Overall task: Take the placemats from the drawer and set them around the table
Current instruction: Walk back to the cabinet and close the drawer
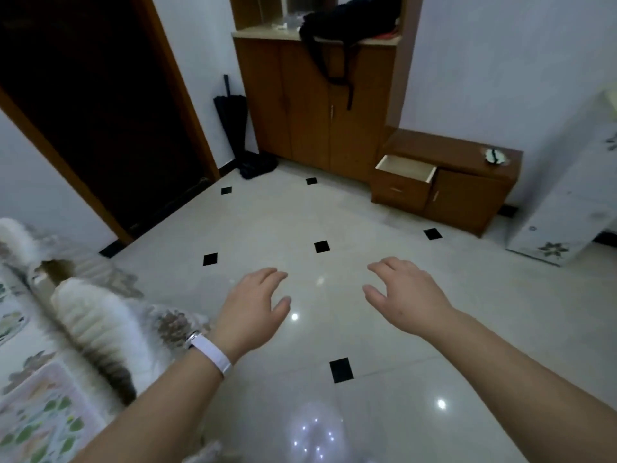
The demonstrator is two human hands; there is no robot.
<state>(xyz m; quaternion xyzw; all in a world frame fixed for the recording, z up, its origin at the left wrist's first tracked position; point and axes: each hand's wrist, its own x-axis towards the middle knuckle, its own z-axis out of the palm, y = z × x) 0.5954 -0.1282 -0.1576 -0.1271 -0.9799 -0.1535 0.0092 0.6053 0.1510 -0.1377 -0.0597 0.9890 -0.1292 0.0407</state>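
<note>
A low brown cabinet [467,195] stands against the far wall on the right, and its left drawer [405,170] is pulled open; the part of its inside that I can see looks pale and bare. A placemat [43,412] with a leaf pattern lies on the patterned tablecloth of the table [20,329] at the lower left. My left hand [253,305], with a white wristband, and my right hand [404,295] hover over the tiled floor, both empty with fingers spread, well short of the drawer.
A tall wooden cupboard [314,105] with a black bag [347,25] on its counter stands at the back. A folded black umbrella [233,121] leans beside a dark doorway [86,105]. A white flowered appliance [574,195] is at the right. A small dish [494,156] sits on the low cabinet.
</note>
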